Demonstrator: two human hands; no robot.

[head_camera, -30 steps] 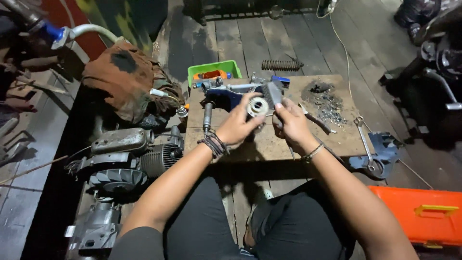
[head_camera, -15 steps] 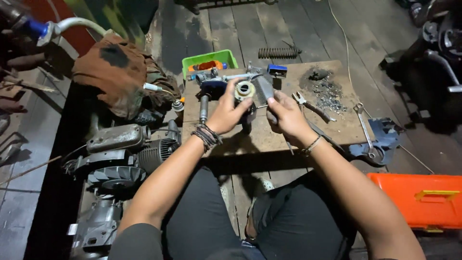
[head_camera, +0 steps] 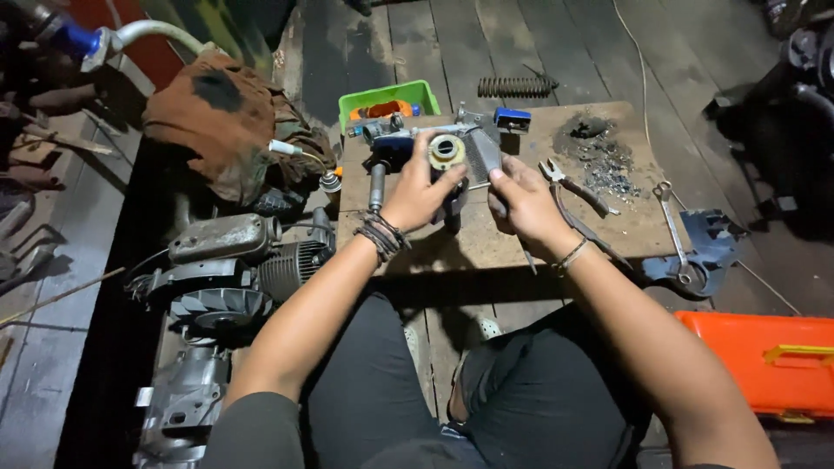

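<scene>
Over a low wooden board [head_camera: 486, 239] my left hand [head_camera: 419, 193] grips a round metal part [head_camera: 446, 151] with a yellowish ring and a dark hole in its middle. My right hand [head_camera: 521, 198] holds a flat grey metal piece [head_camera: 482, 155] right beside that part, fingers curled around its lower edge. Both hands are close together above the board's middle. Just behind them lies a blue and grey metal assembly [head_camera: 388, 146] with a black handle pointing toward me.
Pliers [head_camera: 573, 187], a spanner [head_camera: 674, 227] and a pile of dark debris [head_camera: 599, 149] lie on the board's right. A green tray [head_camera: 388, 98] and a coil spring [head_camera: 514, 86] sit behind. A small engine [head_camera: 233, 265] lies left, an orange toolbox [head_camera: 764, 360] right.
The view has shifted a little. Both hands have drifted slightly down and left with the round part and the grey piece still in them.
</scene>
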